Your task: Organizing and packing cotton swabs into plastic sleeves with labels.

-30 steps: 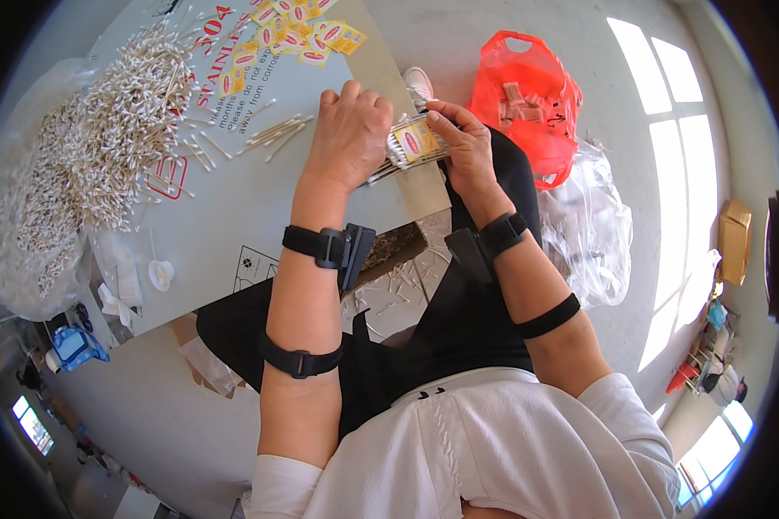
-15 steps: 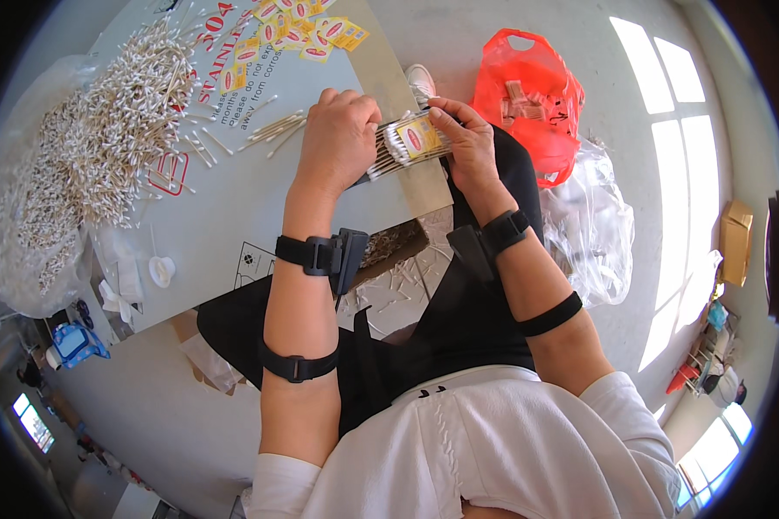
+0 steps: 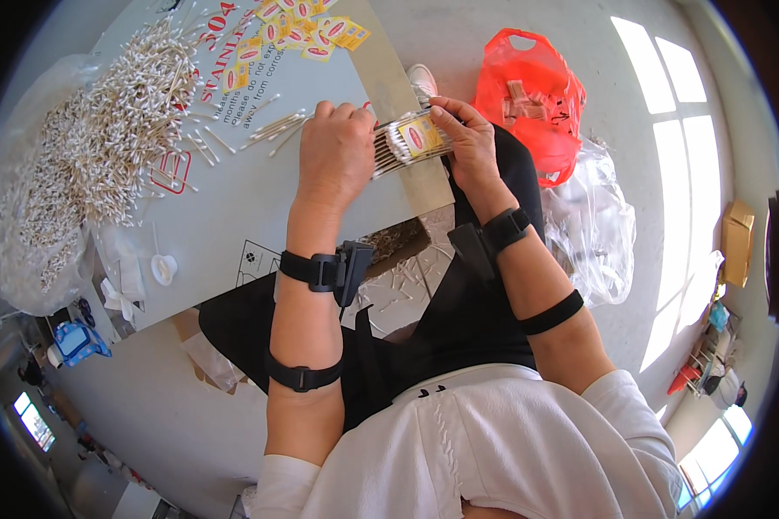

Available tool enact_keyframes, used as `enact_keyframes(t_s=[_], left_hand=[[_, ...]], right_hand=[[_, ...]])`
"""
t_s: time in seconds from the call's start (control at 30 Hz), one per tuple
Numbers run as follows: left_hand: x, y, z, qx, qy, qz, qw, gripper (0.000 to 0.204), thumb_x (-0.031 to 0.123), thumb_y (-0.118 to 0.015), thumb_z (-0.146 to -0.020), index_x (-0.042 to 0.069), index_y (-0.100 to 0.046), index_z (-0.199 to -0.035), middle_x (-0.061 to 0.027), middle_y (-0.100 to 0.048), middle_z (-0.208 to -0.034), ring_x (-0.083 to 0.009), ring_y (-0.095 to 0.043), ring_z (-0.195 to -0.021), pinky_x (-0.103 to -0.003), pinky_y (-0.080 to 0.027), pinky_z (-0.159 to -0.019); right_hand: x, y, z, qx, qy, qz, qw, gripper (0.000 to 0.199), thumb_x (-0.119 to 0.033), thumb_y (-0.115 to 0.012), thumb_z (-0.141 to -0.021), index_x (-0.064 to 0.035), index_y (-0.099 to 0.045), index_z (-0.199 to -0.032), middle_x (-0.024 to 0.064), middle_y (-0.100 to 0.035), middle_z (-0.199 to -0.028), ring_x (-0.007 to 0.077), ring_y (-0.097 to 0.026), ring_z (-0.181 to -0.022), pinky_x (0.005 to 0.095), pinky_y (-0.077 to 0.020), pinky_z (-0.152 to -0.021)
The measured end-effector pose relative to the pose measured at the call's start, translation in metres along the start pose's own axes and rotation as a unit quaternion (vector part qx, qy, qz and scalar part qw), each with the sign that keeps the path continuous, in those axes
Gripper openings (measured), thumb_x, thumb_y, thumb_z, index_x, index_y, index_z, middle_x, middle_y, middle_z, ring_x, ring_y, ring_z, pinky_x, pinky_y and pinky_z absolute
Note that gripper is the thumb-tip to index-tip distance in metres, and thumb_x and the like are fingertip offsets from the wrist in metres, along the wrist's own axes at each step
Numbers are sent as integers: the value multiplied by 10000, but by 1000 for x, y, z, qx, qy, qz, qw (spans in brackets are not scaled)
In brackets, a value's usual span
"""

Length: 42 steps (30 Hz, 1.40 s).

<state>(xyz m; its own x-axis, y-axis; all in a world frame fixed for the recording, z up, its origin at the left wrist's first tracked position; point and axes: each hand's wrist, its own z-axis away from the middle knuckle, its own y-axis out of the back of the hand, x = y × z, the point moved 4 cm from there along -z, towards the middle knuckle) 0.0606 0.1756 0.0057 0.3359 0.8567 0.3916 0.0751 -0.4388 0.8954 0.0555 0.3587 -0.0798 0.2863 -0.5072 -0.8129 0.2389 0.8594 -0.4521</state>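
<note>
Over the near right corner of the table, my right hand (image 3: 472,147) pinches the right end of a pack of cotton swabs (image 3: 395,141), thumb on top. A yellow paper card (image 3: 421,136) with a red oval lies against the swabs in it. At the pack's left end my left hand (image 3: 336,154) is closed, knuckles up; its fingers cover that end, and its fingertips are hidden. Several loose cotton swabs (image 3: 279,127) lie on the table just left of my left hand. Further up are scattered yellow cards (image 3: 299,33).
A large heap of cotton swabs (image 3: 117,130) spills from a clear plastic bag (image 3: 9,277) on the table's left. Right of the table sit a red plastic bag (image 3: 537,69) holding small packs and a clear bag (image 3: 593,225). An open box (image 3: 394,242) of swabs shows below the table edge.
My left hand has shifted slightly downward, and its forearm a little to the right. My right hand and the pack have hardly moved.
</note>
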Motion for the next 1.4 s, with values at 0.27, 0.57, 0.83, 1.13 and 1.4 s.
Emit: enact_keyframes(t_s=[0.27, 0.57, 0.83, 1.13, 1.4], left_hand=[[-15, 4, -2, -29, 9, 30, 999, 52, -17, -576, -818, 34, -565, -815, -121, -602, -806, -336, -591, -849, -440, -486, -720], [-9, -3, -5, -27, -8, 69, 997, 41, -18, -544, -827, 18, -564, -826, -135, -603, -809, -341, -593, -852, -439, -484, -726], [0, -7, -7, -23, -27, 21, 999, 81, -28, -567, -745, 31, -595, -793, -114, -614, -812, -319, -601, -841, -422, -498, -754], [-8, -11, 2, 108, 23, 169, 979, 183, 10, -594, -817, 27, -638, -993, -113, -606, -1025, -308, -544, -994, -415, -473, -873], [-1, -18, 19, 174, 38, 41, 983, 240, 85, -605, -867, 34, -617, -1101, -86, -589, -1104, -310, -492, -1104, -442, -383, -977]], right_hand=[[3, 5, -4, -8, 17, 12, 1000, 213, -78, -708, -881, -2, -679, -1079, 65, -681, -955, 143, -658, -832, 283, -561, -761], [3, 2, -3, -13, 14, 10, 1000, 212, -77, -704, -884, -3, -678, -1081, 65, -680, -957, 145, -659, -837, 284, -562, -764], [2, 2, -2, -16, 23, 14, 1000, 208, -77, -704, -885, -3, -678, -1077, 58, -675, -960, 136, -649, -846, 277, -555, -773], [1, 2, -3, -23, 34, 31, 999, 203, -110, -691, -905, -6, -678, -1078, 43, -667, -957, 118, -633, -836, 264, -537, -767], [0, 0, -1, -15, 48, 50, 997, 200, -140, -667, -929, -6, -677, -1078, 36, -663, -958, 107, -628, -835, 250, -528, -767]])
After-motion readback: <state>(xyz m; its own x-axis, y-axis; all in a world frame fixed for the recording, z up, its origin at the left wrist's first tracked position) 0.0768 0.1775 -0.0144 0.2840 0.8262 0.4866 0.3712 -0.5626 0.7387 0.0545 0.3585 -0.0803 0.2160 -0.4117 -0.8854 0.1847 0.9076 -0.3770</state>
